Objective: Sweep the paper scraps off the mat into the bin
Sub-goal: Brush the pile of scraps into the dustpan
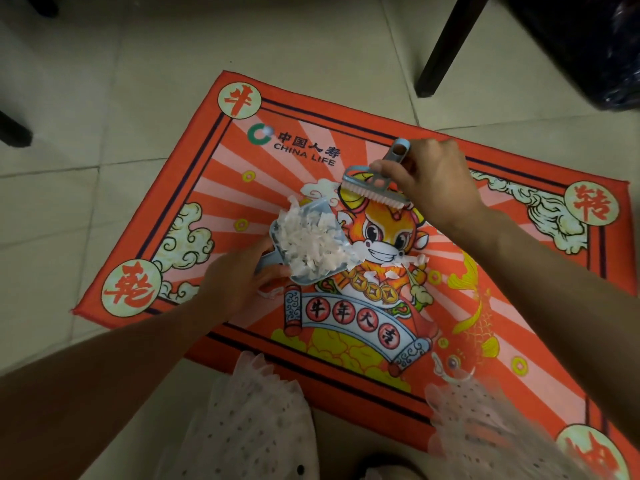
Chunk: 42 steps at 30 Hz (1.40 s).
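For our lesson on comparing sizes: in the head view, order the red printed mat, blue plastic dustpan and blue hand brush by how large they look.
1. Red printed mat
2. Blue plastic dustpan
3. Blue hand brush, partly hidden by the right hand, so less sure.

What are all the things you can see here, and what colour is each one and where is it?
mat: one, red-orange with a cartoon ox, on the tiled floor
dustpan: one, light blue, on the mat's middle, heaped with scraps
paper scraps: many, white, most in the dustpan, a few loose on the mat beside it
brush: one, light blue with pale bristles, above the dustpan
furniture leg: one, dark, upper right on the floor
dark bag: one, black, top right corner
left hand: one, grips the dustpan handle
right hand: one, grips the brush
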{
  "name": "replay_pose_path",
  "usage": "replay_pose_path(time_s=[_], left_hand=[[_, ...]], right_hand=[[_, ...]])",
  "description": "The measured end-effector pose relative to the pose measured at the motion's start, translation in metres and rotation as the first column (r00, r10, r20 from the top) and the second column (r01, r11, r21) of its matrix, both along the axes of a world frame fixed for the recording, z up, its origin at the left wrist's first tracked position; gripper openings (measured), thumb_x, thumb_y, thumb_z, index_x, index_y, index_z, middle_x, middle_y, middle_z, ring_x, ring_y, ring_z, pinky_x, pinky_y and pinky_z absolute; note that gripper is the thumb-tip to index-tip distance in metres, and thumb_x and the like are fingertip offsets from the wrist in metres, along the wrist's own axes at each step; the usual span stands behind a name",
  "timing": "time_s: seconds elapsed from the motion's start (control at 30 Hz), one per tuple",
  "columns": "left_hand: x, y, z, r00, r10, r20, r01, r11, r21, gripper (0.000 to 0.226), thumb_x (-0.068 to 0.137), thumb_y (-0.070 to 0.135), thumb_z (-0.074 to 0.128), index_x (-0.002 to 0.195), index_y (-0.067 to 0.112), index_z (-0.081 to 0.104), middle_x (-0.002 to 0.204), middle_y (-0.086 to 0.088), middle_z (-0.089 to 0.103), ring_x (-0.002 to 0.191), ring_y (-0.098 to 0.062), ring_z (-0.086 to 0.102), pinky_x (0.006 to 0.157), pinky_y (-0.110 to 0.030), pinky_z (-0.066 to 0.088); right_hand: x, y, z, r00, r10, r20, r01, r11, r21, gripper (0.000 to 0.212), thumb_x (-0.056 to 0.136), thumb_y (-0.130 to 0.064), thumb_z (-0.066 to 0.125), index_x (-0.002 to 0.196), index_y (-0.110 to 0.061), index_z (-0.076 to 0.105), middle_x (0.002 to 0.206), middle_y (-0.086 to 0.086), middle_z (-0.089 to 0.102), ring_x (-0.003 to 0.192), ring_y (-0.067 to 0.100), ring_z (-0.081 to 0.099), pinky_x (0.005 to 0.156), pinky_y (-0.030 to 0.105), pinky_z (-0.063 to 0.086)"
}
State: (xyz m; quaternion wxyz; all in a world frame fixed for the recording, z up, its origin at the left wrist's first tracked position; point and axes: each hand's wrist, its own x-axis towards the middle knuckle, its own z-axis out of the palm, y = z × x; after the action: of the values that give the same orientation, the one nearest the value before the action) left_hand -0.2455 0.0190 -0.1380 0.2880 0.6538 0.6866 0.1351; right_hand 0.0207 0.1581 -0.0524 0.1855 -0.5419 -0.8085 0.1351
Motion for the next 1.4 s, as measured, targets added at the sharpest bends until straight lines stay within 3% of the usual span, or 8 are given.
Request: replay_pose_path(time_s=[0.13,0.27,0.33,0.53,0.7,0.93,1.13,1.4], left_hand=[[-0.007,-0.005,0.004,0.999,-0.019,-0.045,0.019,1.000,-0.011,0.056,0.084,0.058,0.058,0.130,0.026,0.051,0.103,0.000,0.069,0.090,-0.022,0.065,0.060,-0.029,0.039],[-0.016,-0.008,0.006,0.998,-0.029,-0.060,0.027,0.999,-0.030,0.078,0.073,0.078,0.040,0.133,0.030,0.048,0.099,-0.002,0.070,0.084,-0.022,0.065,0.063,-0.032,0.046],[-0.020,-0.010,0.007,0.997,-0.040,-0.064,0.038,0.999,-0.023,0.090,0.067,0.092,0.029,0.132,0.032,0.049,0.092,0.001,0.070,0.079,-0.020,0.064,0.061,-0.031,0.046],[-0.025,-0.018,0.006,0.999,-0.045,-0.008,0.045,0.995,-0.090,0.084,0.064,0.085,0.034,0.132,0.037,0.047,0.106,0.004,0.069,0.086,-0.016,0.063,0.068,-0.032,0.049],[-0.021,-0.020,0.011,0.998,-0.062,0.020,0.064,0.988,-0.139,0.099,0.054,0.098,0.029,0.133,0.040,0.045,0.107,0.000,0.070,0.089,-0.020,0.065,0.073,-0.036,0.052],[-0.014,-0.020,0.014,0.994,-0.107,-0.003,0.106,0.987,-0.124,0.081,0.065,0.091,0.041,0.128,0.039,0.048,0.106,0.003,0.070,0.086,-0.016,0.066,0.068,-0.031,0.049],[-0.008,-0.021,0.015,0.984,-0.172,-0.054,0.164,0.979,-0.124,0.086,0.063,0.092,0.032,0.131,0.042,0.046,0.095,0.004,0.070,0.064,-0.004,0.054,0.053,-0.019,0.036],[0.024,-0.014,0.027,0.963,-0.215,-0.163,0.199,0.974,-0.111,0.047,0.086,0.053,0.061,0.128,0.034,0.054,0.100,0.000,0.071,0.086,-0.022,0.065,0.054,-0.024,0.034]], right_hand=[[-0.010,-0.001,-0.002,0.999,0.044,-0.019,-0.046,0.996,-0.070,0.040,0.090,-0.049,0.060,0.089,-0.012,0.073,0.072,0.008,0.068,0.065,0.025,0.061,0.057,0.034,0.044],[-0.024,-0.002,0.001,0.991,0.123,0.044,-0.115,0.983,-0.143,0.036,0.090,-0.045,0.063,0.088,-0.010,0.071,0.068,0.005,0.059,0.064,0.023,0.053,0.050,0.027,0.033],[-0.028,-0.001,0.002,0.982,0.161,0.100,-0.144,0.977,-0.160,0.033,0.090,-0.042,0.064,0.086,-0.010,0.070,0.071,0.007,0.063,0.066,0.024,0.057,0.052,0.028,0.039],[-0.019,-0.002,0.007,0.977,0.178,0.119,-0.151,0.966,-0.209,0.020,0.083,-0.026,0.065,0.077,-0.008,0.069,0.074,0.011,0.070,0.068,0.028,0.064,0.059,0.036,0.052],[-0.002,-0.008,0.005,0.982,0.154,0.106,-0.122,0.958,-0.259,0.025,0.078,-0.032,0.065,0.074,-0.007,0.069,0.069,0.013,0.068,0.064,0.029,0.065,0.059,0.040,0.055],[0.016,-0.022,0.012,0.991,0.115,0.071,-0.093,0.960,-0.265,0.029,0.077,-0.036,0.066,0.067,-0.009,0.064,0.061,0.010,0.061,0.057,0.026,0.054,0.054,0.033,0.047],[0.046,-0.023,0.011,0.991,-0.091,0.095,0.099,0.992,-0.082,0.030,0.085,-0.037,0.062,0.076,-0.008,0.065,0.065,0.009,0.060,0.060,0.028,0.055,0.053,0.030,0.039],[0.090,-0.032,-0.005,0.963,-0.256,0.087,0.258,0.966,-0.009,0.030,0.086,-0.036,0.058,0.075,-0.011,0.069,0.059,0.011,0.061,0.055,0.029,0.057,0.051,0.028,0.039]])
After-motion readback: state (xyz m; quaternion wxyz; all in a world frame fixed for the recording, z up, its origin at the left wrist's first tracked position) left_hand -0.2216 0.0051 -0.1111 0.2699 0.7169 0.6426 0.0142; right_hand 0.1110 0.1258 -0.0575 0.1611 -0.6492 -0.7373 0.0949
